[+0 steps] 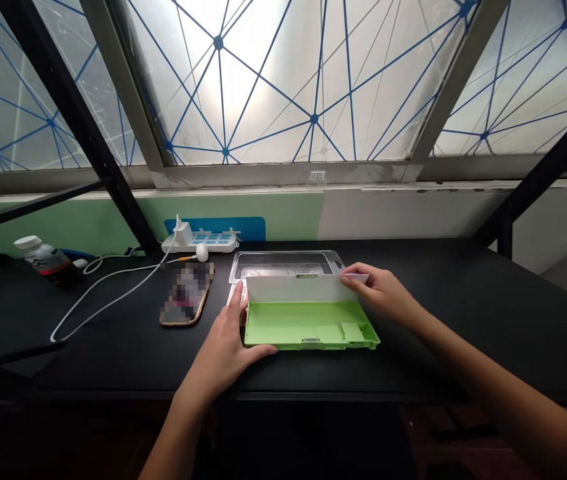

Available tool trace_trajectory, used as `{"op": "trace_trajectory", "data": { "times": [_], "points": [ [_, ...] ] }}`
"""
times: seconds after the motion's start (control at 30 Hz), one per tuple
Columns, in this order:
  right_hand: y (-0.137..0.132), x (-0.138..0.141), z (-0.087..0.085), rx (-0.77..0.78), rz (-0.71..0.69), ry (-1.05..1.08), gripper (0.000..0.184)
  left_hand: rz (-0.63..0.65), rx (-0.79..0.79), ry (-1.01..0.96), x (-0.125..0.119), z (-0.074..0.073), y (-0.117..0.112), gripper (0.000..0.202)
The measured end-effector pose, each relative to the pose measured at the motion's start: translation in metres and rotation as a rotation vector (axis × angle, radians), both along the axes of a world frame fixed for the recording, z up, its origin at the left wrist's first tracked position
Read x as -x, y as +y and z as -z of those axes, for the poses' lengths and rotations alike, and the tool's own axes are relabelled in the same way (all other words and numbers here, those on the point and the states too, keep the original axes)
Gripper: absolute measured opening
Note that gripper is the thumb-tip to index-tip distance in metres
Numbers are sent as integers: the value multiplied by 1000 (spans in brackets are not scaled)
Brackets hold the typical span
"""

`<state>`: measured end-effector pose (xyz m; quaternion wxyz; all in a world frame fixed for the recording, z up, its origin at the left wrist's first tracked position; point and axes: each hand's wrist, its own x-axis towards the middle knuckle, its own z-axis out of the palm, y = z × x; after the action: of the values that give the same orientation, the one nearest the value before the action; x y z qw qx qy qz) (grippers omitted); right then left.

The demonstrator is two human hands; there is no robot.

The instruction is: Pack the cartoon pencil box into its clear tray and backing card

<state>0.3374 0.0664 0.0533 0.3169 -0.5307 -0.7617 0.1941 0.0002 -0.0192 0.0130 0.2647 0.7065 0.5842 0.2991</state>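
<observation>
A shallow green plastic pencil case (293,325) lies open on the black desk, with small raised partitions at its right end. Its whitish lid (293,289) stands raised along the far edge. My right hand (380,288) pinches the lid's right upper corner between thumb and fingers. Around the case's left end is my left hand (228,340), thumb along the front edge and index finger reaching up the left side. Just behind the lid rests a clear plastic cover (288,260). Something white with red print (244,291) shows partly behind my left fingers.
To the left lie a phone (187,295) and a looped white cable (98,303). A white power strip (213,240) sits against the wall, and a white-capped bottle (46,259) leans at far left. Black metal bars (78,127) slant up on both sides.
</observation>
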Motion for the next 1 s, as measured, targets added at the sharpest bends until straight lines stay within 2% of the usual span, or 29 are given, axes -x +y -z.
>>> {"op": "trace_trajectory", "data": {
  "times": [0.07, 0.13, 0.2, 0.3, 0.37, 0.47, 0.6, 0.73, 0.8, 0.9, 1.0],
  "points": [
    [-1, 2, 9, -53, 74, 52, 47, -15, 29, -6, 0, -3, -1, 119],
    [-9, -1, 18, -116, 63, 61, 43, -45, 61, -38, 0, -4, -1, 115],
    [-20, -10, 27, -154, -23, 35, 44, -59, 73, -61, 1, -5, 0, 102],
    [-35, -23, 36, -160, -199, -14, 60, -48, 47, -30, 2, -5, 4, 70],
    [-42, -28, 41, -169, -249, -63, 67, -52, 34, -14, 2, -5, 6, 62],
    [-46, -23, 43, -208, -181, -122, 67, -36, 24, -24, 5, -4, 9, 63],
    [-42, -12, 41, -199, -63, -112, 50, 55, -25, 1, 7, -2, 10, 60],
    [-30, -7, 37, -95, 123, -232, 59, 75, -81, 60, 5, 1, 11, 45],
    [-25, -6, 35, -140, 176, -331, 60, 25, -101, 57, 3, 2, 12, 48],
    [-22, 2, 29, -290, 191, -464, 54, -43, -88, 24, 2, 4, 13, 64],
    [-23, 24, 20, -407, 106, -574, 39, -25, -24, 2, 4, 3, 12, 73]
  ]
}}
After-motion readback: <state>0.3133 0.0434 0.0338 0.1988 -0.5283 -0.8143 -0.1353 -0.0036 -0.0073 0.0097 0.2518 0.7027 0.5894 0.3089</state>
